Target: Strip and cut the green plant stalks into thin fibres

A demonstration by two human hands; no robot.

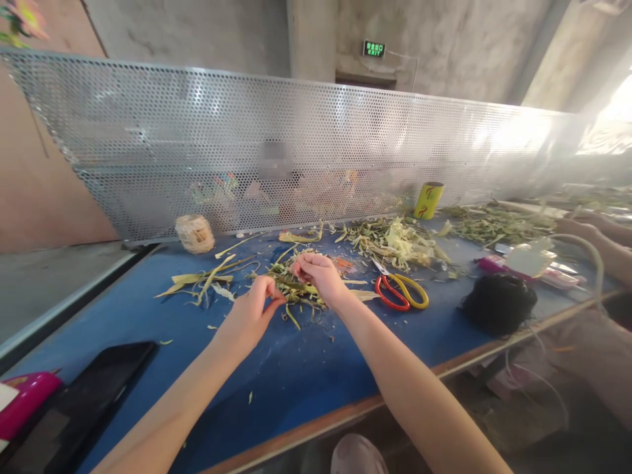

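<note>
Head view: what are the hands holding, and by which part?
A thin green strip, held by its ends: the left hand pinches one end and the right hand pinches the other.

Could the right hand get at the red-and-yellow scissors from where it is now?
Probably yes: the scissors lie on the blue table just beside the right hand, with only leaf scraps between. It pinches a green strip with the left hand, though.

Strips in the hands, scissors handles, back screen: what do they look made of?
The strips: dried leaf or husk, it seems; matte yellow-green, fibrous. The scissors: glossy red and yellow handles, probably plastic. The screen: silvery sheet metal, shiny, evenly perforated.
</note>
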